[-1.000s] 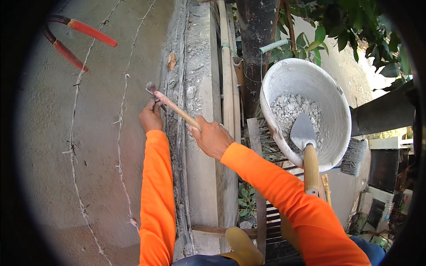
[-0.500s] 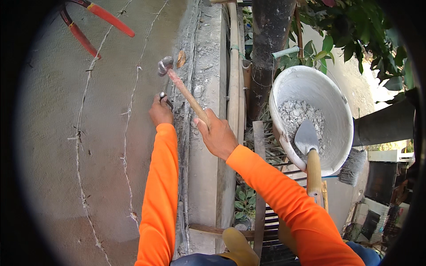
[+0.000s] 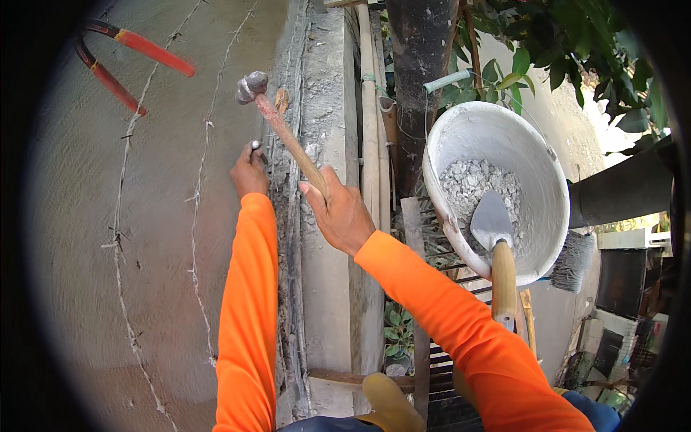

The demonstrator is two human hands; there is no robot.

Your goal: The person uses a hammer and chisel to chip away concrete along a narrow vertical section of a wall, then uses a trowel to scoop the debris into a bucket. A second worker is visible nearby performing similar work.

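My right hand is wrapped round the wooden handle of a hammer. The hammer's grey, mortar-crusted head is raised a little beyond my left hand. My left hand is closed on a chisel, whose round metal end shows above the fingers. Most of the chisel is hidden by the hand, and its working end cannot be seen. This hand is at the edge of the grey rendered wall, beside a rough, chipped strip of concrete with wires running along it.
To the right hangs a white bucket of rubble, a trowel resting across its rim. Barbed wire runs over the wall, and red-handled cutters hang upper left. A dark post, brush and leafy branches stand near.
The hammer head has risen slightly farther from the chisel. The chisel's end now faces me more directly. The whole view has shifted a little, with both hands keeping their holds.
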